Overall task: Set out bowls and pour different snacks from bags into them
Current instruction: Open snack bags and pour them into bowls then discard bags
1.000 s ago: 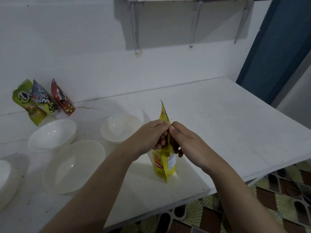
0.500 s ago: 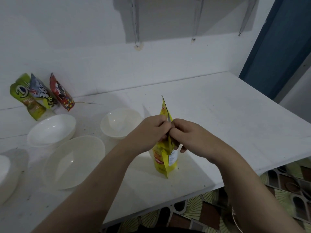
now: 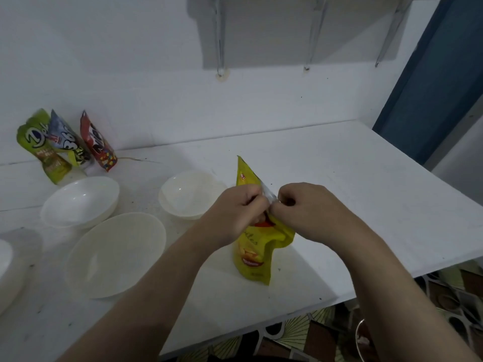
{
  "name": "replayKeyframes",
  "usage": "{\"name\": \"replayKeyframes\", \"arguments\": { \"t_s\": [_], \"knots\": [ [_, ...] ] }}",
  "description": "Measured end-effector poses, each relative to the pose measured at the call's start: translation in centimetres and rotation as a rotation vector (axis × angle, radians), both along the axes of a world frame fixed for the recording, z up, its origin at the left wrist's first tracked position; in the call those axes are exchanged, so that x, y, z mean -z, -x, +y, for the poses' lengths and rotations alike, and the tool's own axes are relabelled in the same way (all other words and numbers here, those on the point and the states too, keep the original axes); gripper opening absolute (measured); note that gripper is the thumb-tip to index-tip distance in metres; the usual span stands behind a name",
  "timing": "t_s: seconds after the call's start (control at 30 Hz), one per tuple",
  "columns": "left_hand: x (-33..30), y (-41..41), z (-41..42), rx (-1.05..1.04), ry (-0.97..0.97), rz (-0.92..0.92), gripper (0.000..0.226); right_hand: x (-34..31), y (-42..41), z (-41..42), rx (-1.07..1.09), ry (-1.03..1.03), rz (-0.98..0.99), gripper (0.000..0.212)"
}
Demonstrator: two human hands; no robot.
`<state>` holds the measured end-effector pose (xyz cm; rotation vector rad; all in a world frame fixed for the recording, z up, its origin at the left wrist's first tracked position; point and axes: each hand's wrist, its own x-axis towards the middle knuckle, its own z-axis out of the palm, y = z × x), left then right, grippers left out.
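Yellow snack bag (image 3: 252,254) standing mid-table, being pinched at its top by left hand (image 3: 239,214) and right hand (image 3: 308,210), tearing open; white bowls (image 3: 116,253) set out, empty; three bags (image 3: 65,146) waiting unopened.

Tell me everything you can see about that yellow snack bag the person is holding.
The yellow bag is a glossy foil-like pouch with red logos and a picture of chips. It stands upright on the white table, right of the bowls. The left hand and right hand each pinch its top edge; the silvery inside shows between them where it is parting. One top corner sticks up in a point, and the middle is creased.
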<state>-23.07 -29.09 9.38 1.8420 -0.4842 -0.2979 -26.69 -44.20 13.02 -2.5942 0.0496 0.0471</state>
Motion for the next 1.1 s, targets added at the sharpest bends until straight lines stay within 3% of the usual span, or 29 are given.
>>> {"name": "replayKeyframes", "arguments": {
  "t_s": [0.13,0.33,0.5,0.67,0.8,0.87,0.97,1.1],
  "knots": [
    [-1.4,-0.2,0.2,0.008,-0.008,-0.002,0.028,-1.0,-1.1,0.5,-0.079,-0.08,0.128,0.031],
    [-2.7,-1.0,1.1,-0.173,0.046,-0.056,0.028,-1.6,-2.0,-1.0,0.194,-0.156,-0.087,0.037],
    [-3.4,0.1,0.3,-0.281,-0.01,-0.12,0.033,-1.4,-1.5,-0.1,0.188,-0.099,-0.335,0.034],
    [-4.1,-0.7,-0.7,-0.315,-0.067,-0.039,0.038,-1.5,-0.9,-0.1,0.182,-0.02,-0.522,0.033],
    [-3.8,-1.7,-1.3,-0.289,-0.135,0.056,0.017,-0.5,-1.1,-0.6,0.275,-0.068,-0.564,0.033],
    [-3.3,-1.7,-1.7,-0.201,-0.151,0.153,0.018,-0.2,-1.0,-1.0,0.312,-0.108,-0.58,0.033],
    [-2.5,-1.2,-2.2,-0.153,0.05,0.212,0.023,-0.1,-0.5,-1.4,0.34,-0.166,-0.625,0.032],
    [-1.1,-2.0,-2.6,-0.187,0.422,0.441,0.074,-0.7,0.7,-1.8,0.304,-0.241,-0.683,0.031]
  ]
}}
